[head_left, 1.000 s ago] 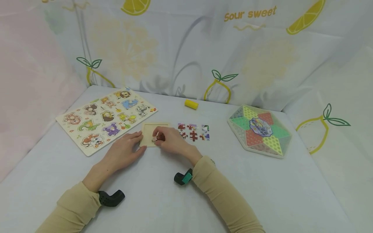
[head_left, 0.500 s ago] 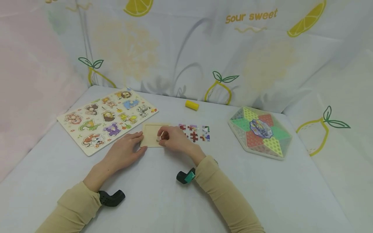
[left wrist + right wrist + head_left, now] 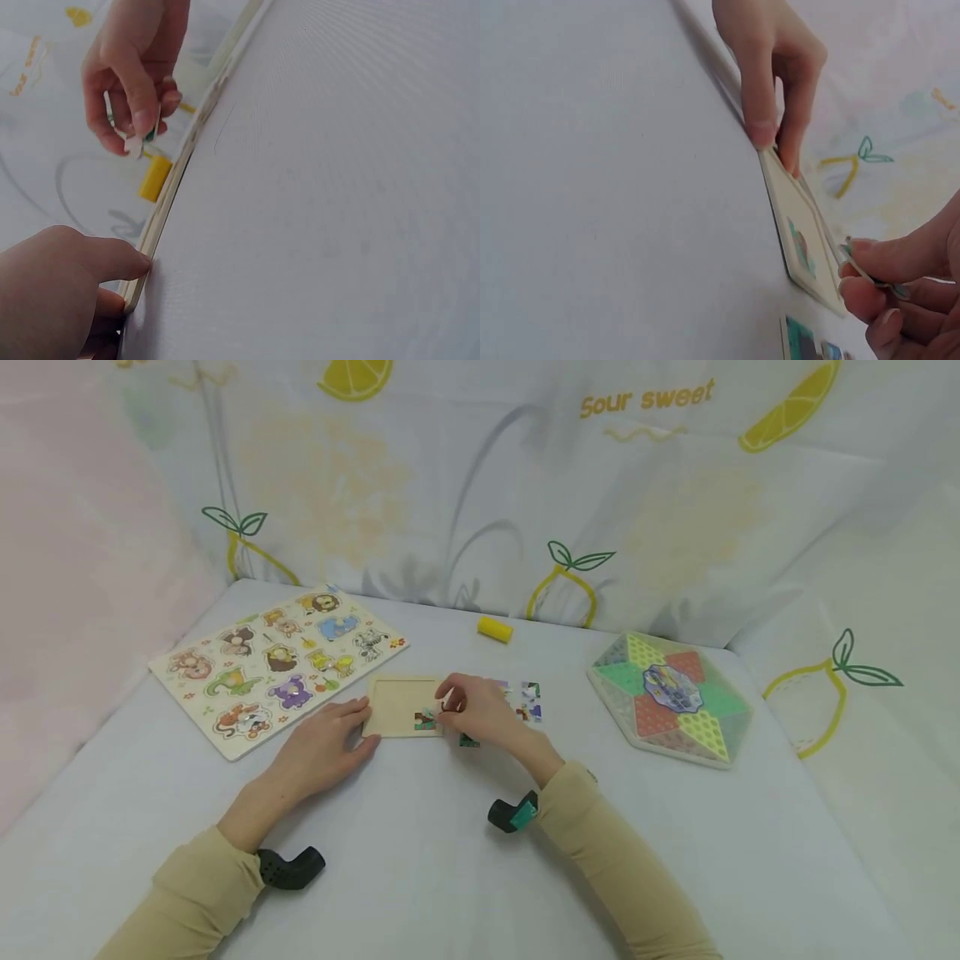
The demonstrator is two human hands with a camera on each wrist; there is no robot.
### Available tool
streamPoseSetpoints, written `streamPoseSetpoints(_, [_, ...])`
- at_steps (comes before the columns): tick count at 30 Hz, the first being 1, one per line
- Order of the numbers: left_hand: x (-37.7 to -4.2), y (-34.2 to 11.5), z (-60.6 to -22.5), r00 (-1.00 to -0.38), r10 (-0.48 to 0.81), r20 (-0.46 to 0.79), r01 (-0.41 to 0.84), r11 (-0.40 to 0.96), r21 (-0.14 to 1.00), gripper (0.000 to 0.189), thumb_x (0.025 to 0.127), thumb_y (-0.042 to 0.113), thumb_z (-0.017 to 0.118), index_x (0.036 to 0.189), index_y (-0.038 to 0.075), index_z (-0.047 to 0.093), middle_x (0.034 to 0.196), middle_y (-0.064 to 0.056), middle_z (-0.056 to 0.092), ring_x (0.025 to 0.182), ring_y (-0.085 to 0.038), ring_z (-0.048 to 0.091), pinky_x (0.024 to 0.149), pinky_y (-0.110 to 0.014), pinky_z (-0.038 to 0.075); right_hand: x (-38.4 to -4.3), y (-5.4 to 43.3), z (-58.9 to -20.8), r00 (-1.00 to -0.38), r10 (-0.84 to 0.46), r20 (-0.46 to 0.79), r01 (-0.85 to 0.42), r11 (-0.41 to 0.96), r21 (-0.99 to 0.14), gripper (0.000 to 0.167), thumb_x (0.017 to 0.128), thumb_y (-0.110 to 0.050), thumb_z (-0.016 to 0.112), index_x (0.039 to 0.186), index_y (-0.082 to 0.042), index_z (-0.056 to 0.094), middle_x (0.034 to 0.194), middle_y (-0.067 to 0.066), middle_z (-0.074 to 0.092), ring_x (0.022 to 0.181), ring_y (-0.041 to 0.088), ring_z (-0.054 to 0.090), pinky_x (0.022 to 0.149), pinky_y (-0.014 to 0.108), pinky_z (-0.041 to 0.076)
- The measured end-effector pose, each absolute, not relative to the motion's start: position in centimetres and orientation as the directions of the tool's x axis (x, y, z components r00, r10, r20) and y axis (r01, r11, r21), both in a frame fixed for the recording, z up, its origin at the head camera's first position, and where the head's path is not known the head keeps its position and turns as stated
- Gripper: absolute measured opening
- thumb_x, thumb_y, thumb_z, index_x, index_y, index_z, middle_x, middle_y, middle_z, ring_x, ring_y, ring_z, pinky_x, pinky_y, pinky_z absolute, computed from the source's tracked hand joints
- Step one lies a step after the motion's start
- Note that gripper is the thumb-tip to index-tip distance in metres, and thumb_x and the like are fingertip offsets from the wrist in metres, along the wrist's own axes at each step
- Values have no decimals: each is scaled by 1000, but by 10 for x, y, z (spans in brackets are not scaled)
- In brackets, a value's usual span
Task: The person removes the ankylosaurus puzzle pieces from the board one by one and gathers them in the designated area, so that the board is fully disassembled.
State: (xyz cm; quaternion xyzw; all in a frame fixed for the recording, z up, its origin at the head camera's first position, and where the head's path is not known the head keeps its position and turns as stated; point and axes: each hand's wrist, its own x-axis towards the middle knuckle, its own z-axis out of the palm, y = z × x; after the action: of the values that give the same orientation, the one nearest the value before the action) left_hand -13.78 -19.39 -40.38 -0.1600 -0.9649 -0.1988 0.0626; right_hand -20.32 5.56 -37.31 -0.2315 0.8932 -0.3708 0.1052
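Note:
A shallow wooden puzzle tray (image 3: 393,702) lies mid-table in the head view. Near its lower right corner sits one green-and-brown jigsaw piece (image 3: 424,720). My left hand (image 3: 326,747) holds the tray's left end, the thumb at the near corner and the fingers along the side. Over the tray's right edge, my right hand (image 3: 483,714) pinches another jigsaw piece (image 3: 866,268) between thumb and fingers, seen tilted in the right wrist view. Several loose pieces (image 3: 531,702) lie to the right, partly hidden by that hand. One dark green piece (image 3: 469,741) shows below it.
An animal peg puzzle board (image 3: 277,668) lies at the left, close to the left hand. A yellow cylinder (image 3: 495,629) is at the back. The hexagonal Chinese checkers box (image 3: 667,697) sits at the right. A lemon-print cloth (image 3: 420,485) hangs behind the table.
My right hand has moved right from the tray's middle to its right edge. A jigsaw piece now shows in the tray, uncovered. The left hand stays on the tray's left end.

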Motion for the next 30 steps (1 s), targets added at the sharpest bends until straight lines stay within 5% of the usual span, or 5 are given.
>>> streamPoseSetpoints(14, [-139,-196,-404,-941,284,186,335,863,377,52,95,26,66,133,-8,58,143,-23,54,133,-44,49,111,-58,39,-195,144,-380,-909,-416,12,-251,524,-814,17,95,-10,68,111,-8,66,93,9,71,73,20,70,65,28,51])
streamPoseSetpoints(30, [-139,-195,-404,-945,280,167,324,869,374,53,96,27,65,135,-7,57,145,-22,52,134,-43,48,111,-58,39,-188,156,-392,-930,-366,29,-224,502,-836,20,91,-7,73,111,-6,68,100,11,72,78,18,72,70,26,54])
